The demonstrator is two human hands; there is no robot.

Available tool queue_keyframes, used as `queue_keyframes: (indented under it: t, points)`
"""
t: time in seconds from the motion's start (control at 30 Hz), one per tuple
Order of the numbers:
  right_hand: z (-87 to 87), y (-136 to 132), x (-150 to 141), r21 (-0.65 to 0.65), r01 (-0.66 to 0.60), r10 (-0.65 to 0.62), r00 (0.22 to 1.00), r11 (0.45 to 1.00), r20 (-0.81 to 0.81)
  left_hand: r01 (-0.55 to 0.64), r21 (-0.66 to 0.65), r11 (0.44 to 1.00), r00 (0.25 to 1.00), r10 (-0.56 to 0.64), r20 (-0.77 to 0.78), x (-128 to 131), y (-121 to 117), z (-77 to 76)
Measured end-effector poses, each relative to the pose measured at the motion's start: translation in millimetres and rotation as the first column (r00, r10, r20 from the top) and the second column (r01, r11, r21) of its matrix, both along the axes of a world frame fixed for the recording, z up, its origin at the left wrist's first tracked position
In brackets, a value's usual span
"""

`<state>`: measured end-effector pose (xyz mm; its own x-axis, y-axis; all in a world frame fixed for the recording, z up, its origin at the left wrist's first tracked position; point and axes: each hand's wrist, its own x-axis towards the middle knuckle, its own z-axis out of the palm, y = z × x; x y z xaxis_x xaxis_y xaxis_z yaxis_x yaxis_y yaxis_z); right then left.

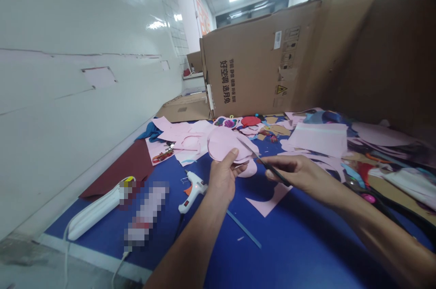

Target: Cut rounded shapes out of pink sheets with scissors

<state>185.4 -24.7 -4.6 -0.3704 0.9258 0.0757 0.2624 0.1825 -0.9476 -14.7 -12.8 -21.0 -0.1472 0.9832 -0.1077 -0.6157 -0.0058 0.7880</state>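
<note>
My left hand (223,175) pinches a rounded piece of pink paper (225,143) between thumb and fingers and holds it up over the blue table surface (289,243). My right hand (296,171) grips a pair of dark scissors (262,159), whose blades reach into the right edge of the pink paper. A pink offcut (269,200) lies flat on the blue surface just below both hands.
A white hot glue gun (192,189) lies left of my left hand, and a white pouch (95,211) with a cord farther left. Pink sheets (318,139) and coloured scraps cover the back of the table. A large cardboard box (265,71) stands behind; a white wall runs along the left.
</note>
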Motion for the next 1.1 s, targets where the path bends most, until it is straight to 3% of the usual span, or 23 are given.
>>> queue_keyframes:
  t: [0.27, 0.6, 1.1]
  points:
    - [-6.4, 0.1, -2.0, 0.063, -0.035, 0.033, 0.999, 0.997, 0.035, -0.043, -0.033, 0.999, 0.999, 0.043, 0.0, -8.0, 0.9, 5.5]
    - [-17.5, 6.5, 1.9, 0.083, -0.039, 0.033, 0.997, 0.996, 0.068, -0.058, -0.031, 0.998, 0.998, 0.058, -0.011, -5.1, 2.2, -0.3]
    - [-14.5, 4.8, -0.4, 0.159, -0.004, -0.01, 0.996, 0.987, 0.086, -0.039, -0.039, 0.998, 0.999, 0.039, -0.016, -3.5, 1.7, -0.2]
